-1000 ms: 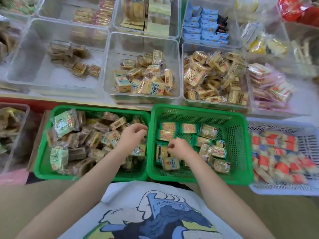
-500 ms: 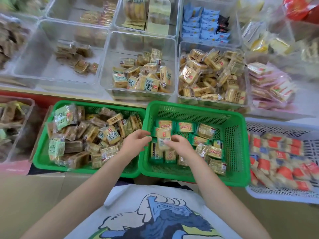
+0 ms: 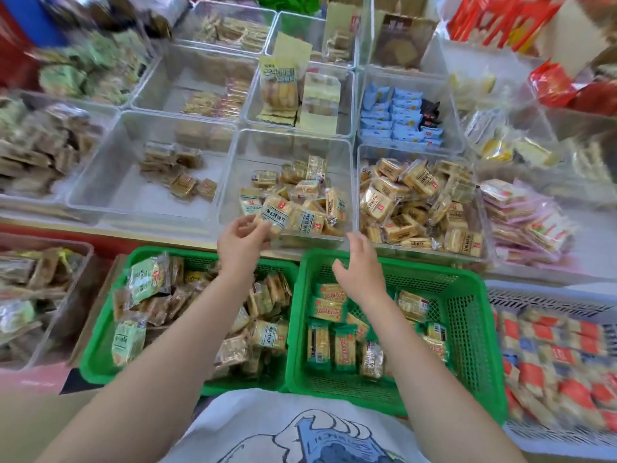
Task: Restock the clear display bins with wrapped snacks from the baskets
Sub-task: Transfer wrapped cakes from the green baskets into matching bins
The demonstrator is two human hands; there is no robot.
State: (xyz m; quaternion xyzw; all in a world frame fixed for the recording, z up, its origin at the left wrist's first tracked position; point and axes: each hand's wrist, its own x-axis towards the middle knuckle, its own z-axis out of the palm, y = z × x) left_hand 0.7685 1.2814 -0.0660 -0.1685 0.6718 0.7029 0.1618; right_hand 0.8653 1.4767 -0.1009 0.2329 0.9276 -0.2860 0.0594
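My left hand [image 3: 241,242] is at the front wall of the middle clear bin [image 3: 253,145] and pinches a wrapped snack [image 3: 274,211] with a teal label by its lower corner, just over the bin's pile. My right hand [image 3: 361,264] hovers with relaxed fingers and holds nothing, above the far rim of the right green basket [image 3: 474,329]. That basket has several green-wrapped snacks on its left side. The left green basket [image 3: 96,349] is crowded with mixed wrapped snacks.
A fuller clear bin [image 3: 417,198] of yellow snacks stands right of the middle one, and a sparse bin [image 3: 110,182] to its left. More bins fill the back rows. A white basket [image 3: 551,359] of red-wrapped snacks sits at the right.
Both hands have risen out of the right green basket. The left hand moved forward to the middle clear bin with a snack. The right hand let go and lifted.
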